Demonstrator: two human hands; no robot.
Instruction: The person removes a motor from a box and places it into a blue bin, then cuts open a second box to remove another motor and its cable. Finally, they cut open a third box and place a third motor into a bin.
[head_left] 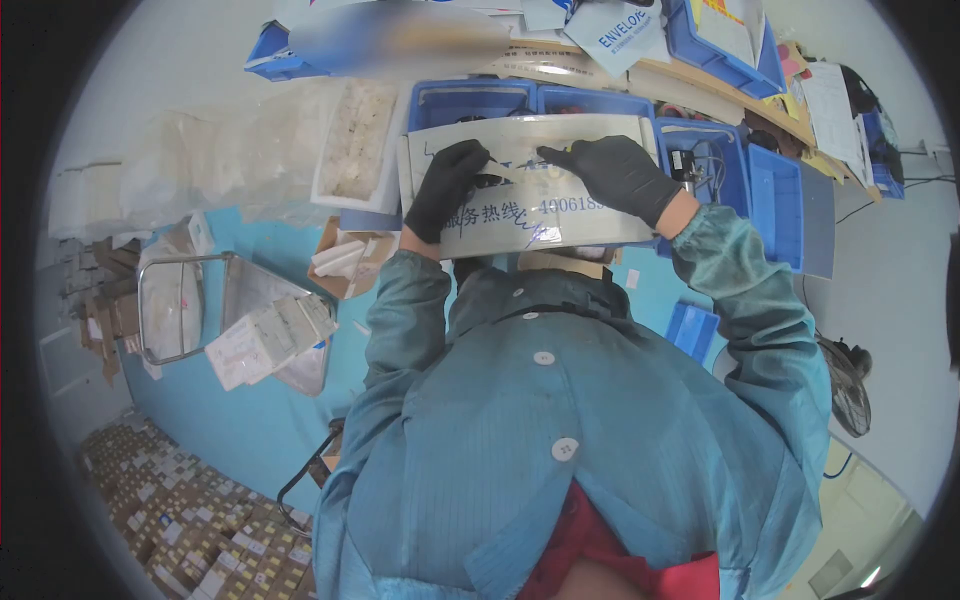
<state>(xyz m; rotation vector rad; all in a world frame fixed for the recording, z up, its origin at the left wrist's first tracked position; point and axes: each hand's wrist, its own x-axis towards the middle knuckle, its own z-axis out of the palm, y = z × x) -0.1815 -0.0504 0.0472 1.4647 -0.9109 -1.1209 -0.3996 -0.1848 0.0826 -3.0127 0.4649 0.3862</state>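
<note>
Printed board (490, 236) lies beneath left hand (446, 192), fingers curled, and right hand (622, 178), 1 finger extended; gripping is unclear. Fine handwork seems in progress; next move needs steadiness.

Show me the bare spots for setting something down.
Free: inside the rightmost blue bench bin, beside the cable bin; also the blue floor between the metal-framed cart and the stacked cartons. Crowded: the middle of the white panel, where the left hand and right hand work.
</note>
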